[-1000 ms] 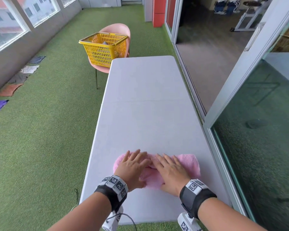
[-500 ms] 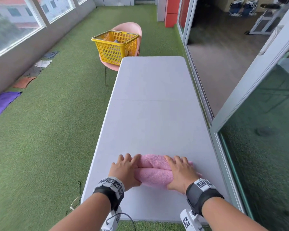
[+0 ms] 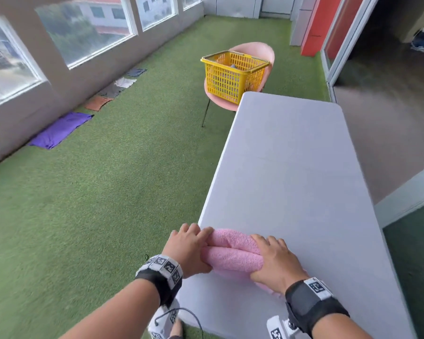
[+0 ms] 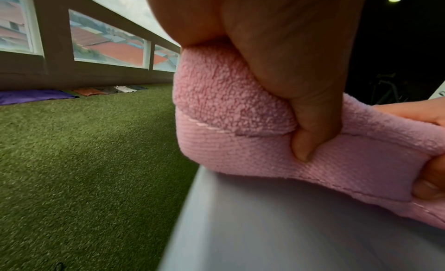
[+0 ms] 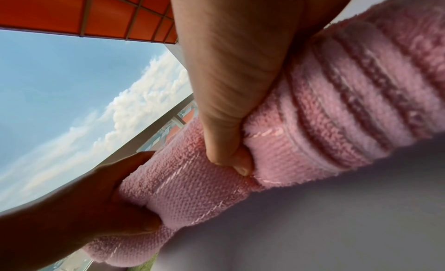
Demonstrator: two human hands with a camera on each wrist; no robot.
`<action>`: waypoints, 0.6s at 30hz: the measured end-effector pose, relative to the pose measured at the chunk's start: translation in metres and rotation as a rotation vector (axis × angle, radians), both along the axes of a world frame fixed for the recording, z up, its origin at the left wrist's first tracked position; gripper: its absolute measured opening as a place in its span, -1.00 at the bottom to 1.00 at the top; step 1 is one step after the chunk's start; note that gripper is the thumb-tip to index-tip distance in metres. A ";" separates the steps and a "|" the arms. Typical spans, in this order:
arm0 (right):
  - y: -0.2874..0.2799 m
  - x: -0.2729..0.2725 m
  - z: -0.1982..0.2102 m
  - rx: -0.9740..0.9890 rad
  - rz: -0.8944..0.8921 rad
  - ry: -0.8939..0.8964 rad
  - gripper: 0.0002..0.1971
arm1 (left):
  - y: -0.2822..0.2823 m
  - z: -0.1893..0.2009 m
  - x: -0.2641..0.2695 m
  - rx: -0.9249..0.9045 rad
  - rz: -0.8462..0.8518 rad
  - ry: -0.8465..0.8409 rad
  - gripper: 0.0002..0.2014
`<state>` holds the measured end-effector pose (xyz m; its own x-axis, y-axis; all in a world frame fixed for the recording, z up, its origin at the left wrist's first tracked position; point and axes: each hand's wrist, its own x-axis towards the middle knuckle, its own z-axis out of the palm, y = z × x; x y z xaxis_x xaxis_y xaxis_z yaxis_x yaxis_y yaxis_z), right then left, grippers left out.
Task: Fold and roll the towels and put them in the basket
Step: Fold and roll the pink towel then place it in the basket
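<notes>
- Room: long glazed balcony, green artificial turf [image 3: 96,204] across the floor, windows [image 3: 83,33] along the left wall, sliding glass door [image 3: 335,37] on the right, orange panel [image 3: 313,25] at the far end.
- Table [image 3: 291,167]: long grey-white top, running away from the person; turf on its left, door track on its right.
- Pink chair [image 3: 267,52] just past the table's far left corner; yellow basket [image 3: 230,77] sits on its seat, something grey inside, too small to identify.
- Row of flat cloths on the turf along the left wall: purple cloth [image 3: 61,129] nearest, then orange, grey, white and dark ones.
- Pink towel [image 3: 233,253]: rolled, lying crosswise at the table's near end, left end at the left edge.
- Left hand [image 3: 189,248]: fingers curled over the roll's left end, thumb [image 4: 310,123] dug into the near side, gripping.
- Right hand [image 3: 277,263]: curled over the right end, thumb [image 5: 228,142] pressed into the roll, gripping.
</notes>
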<state>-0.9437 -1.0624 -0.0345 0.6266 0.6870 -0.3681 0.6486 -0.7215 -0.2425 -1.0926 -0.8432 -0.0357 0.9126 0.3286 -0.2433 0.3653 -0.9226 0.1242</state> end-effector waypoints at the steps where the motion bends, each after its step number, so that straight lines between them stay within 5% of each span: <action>1: 0.018 -0.004 0.001 -0.001 -0.005 -0.003 -0.09 | 0.018 -0.002 -0.005 -0.010 0.007 -0.001 -0.10; 10: 0.157 -0.035 0.009 0.029 0.004 0.001 -0.06 | 0.154 0.001 -0.038 -0.020 0.024 -0.029 -0.04; 18: 0.221 -0.043 0.020 0.077 0.058 0.011 -0.07 | 0.215 0.014 -0.056 0.015 0.049 -0.051 -0.02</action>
<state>-0.9868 -0.8411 -0.0145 0.5813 0.7483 -0.3197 0.6856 -0.6620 -0.3028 -1.1486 -0.6285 -0.0217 0.9063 0.3765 -0.1920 0.4037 -0.9056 0.1300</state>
